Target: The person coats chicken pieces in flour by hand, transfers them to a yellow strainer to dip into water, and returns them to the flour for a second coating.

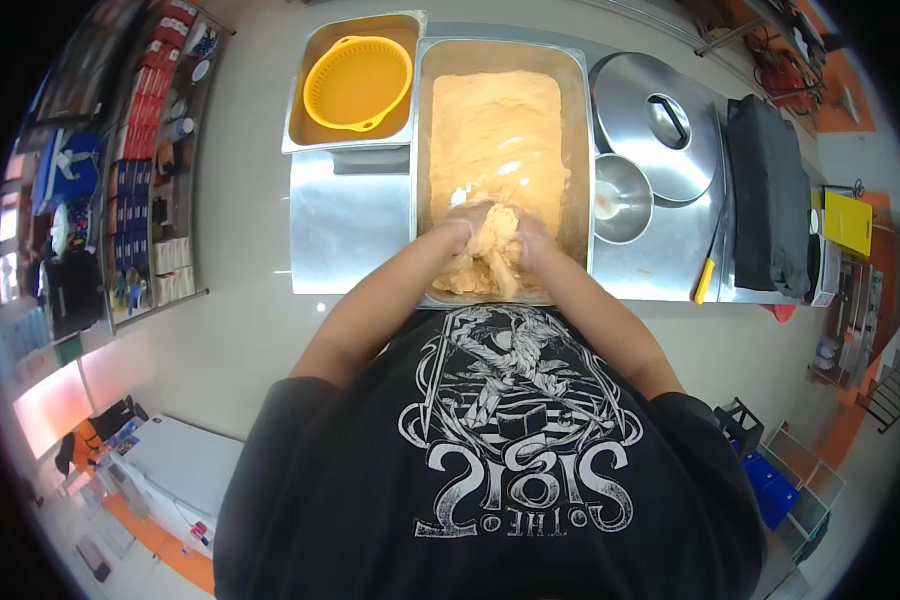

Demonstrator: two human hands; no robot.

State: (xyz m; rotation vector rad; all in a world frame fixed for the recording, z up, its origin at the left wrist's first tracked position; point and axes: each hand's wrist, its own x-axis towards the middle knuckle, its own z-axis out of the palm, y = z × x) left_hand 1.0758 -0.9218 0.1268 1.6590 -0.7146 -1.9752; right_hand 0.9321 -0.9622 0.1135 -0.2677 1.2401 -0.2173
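A deep steel pan (579, 150) in front of me holds a pale orange, dough-like mass (495, 130). Its far part lies smooth and flat, while the near end is broken into rough lumps. Both hands are inside the near half, in what look like thin clear gloves. My left hand (463, 222) closes on a clump from the left, and my right hand (536, 236) grips it from the other side. Between them a lump of the mass (498, 228) bulges up. My fingertips are partly buried in it.
To the left, a yellow strainer basket (360, 84) sits in a smaller steel pan (300, 125). On the right are a steel bowl (630, 205), a large round lid (640, 85), a yellow-handled knife (705, 280) and a folded black cloth (768, 200).
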